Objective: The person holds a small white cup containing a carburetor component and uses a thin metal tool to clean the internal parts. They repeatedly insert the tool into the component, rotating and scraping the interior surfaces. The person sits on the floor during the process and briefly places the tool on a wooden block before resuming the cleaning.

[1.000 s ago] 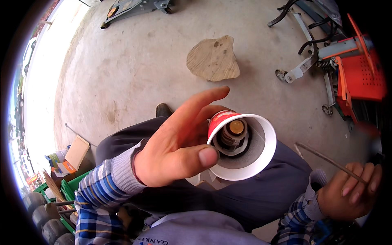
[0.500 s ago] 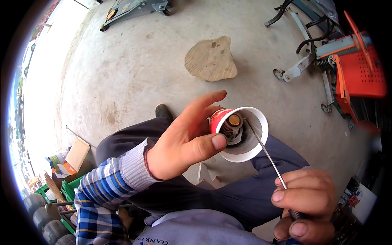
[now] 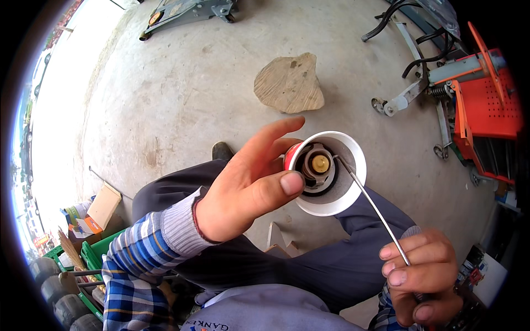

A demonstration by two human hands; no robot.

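My left hand grips a red and white paper cup at its left side, thumb at the rim and forefinger raised off it. Inside the cup sits a round metal part with a brass-coloured centre and a dark ring around it. My right hand is closed on a thin metal rod, whose bent tip lies inside the cup at the right of the metal part. The grip end of the rod is mostly hidden by my fingers. Below the cup my legs show in dark trousers.
A wooden block stands on the concrete floor. A grey floor jack is at the top. Orange equipment with wheeled legs stands at the right. Green crates, cardboard boxes and dumbbell-like grey cylinders lie at lower left.
My right hand has come from the right edge, bringing the rod's tip into the cup. The cup has moved slightly up and now shows the metal part more from above.
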